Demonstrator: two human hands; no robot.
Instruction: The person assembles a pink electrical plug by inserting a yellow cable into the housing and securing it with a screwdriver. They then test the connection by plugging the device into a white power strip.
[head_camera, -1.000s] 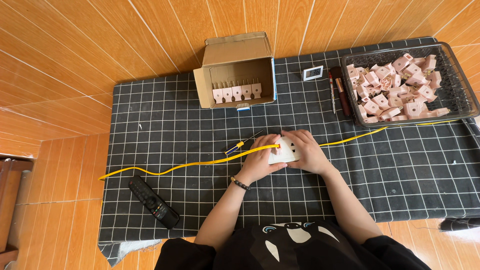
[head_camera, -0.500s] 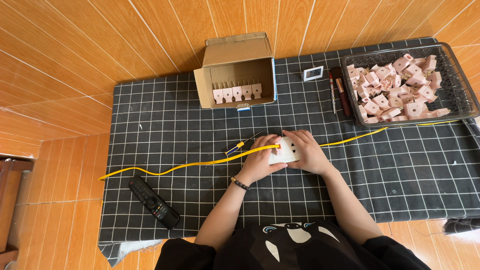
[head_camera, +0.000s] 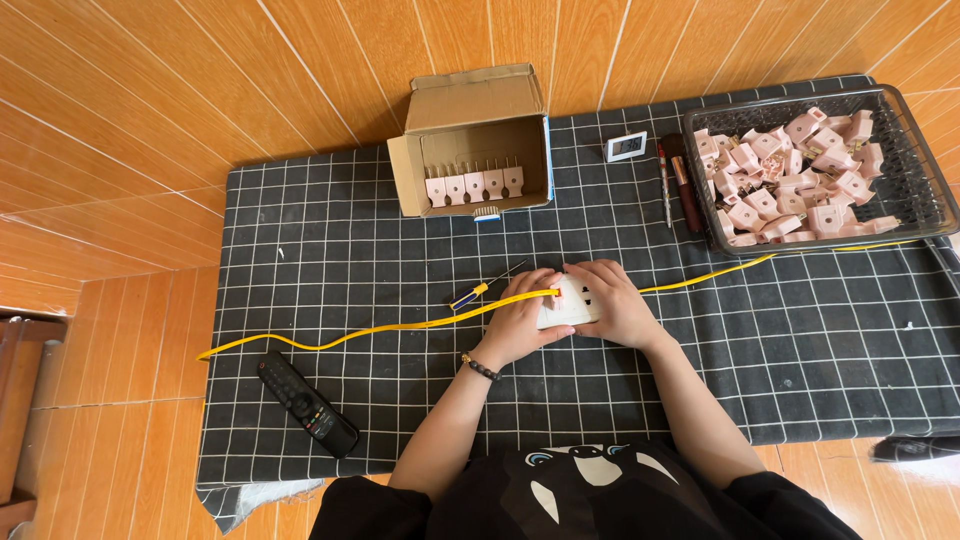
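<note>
From the head camera I see both of my hands meeting on a small white socket block (head_camera: 572, 303) near the middle of the checked black mat (head_camera: 300, 230); my left hand (head_camera: 520, 322) is curled round its left end, my right hand (head_camera: 618, 305) is wrapped over its right side, so most of the block is hidden and only its top face with a few holes shows; a yellow cable (head_camera: 380, 327) runs into it from the left and comes out again on the right toward the wire basket (head_camera: 915, 150); where the cable joins the block I cannot make out under the fingers; a small screwdriver (head_camera: 480, 288) lies just beyond my left hand, its tip hard to see against the mat; far off, an open cardboard box (head_camera: 470, 110) holds a row of pink plugs (head_camera: 475, 184); the basket of pink plugs is cut off at the right edge; a black remote (head_camera: 308, 404) lies near left; bare mat lies open on both sides of my hands, and the mat's left edge meets the wooden floor (head_camera: 120, 150).
</note>
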